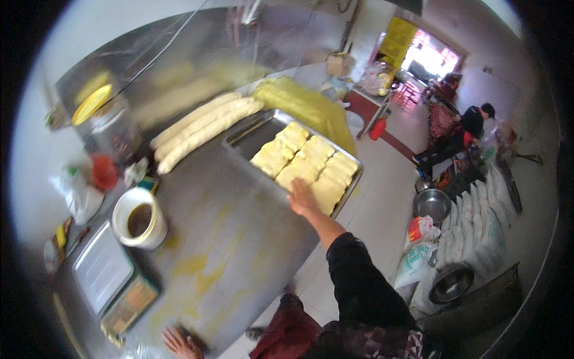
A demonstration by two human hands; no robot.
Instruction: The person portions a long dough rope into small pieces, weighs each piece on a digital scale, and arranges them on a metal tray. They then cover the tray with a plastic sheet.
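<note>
My right hand (303, 198) reaches over the near edge of a metal baking tray (251, 133), its fingers at the pale yellow dough pieces (297, 172). The hand is blurred; nothing shows held in it, and whether it presses the dough cannot be told. Several flattened pieces lie in rows there, and the tray's left end is bare metal. At the bottom edge, my left hand (180, 343) is spread low over the steel worktop (233, 251), fingers apart and holding nothing. Three long dough rolls (210, 132) lie side by side left of the tray.
A white tub of dark liquid (151, 233) stands behind a weighing scale (104, 269) on the left. A yellow cover (305, 107) lies beyond the tray. White sacks (471, 224) and metal bowls (431, 204) line the floor at right. People (466, 130) are farther back.
</note>
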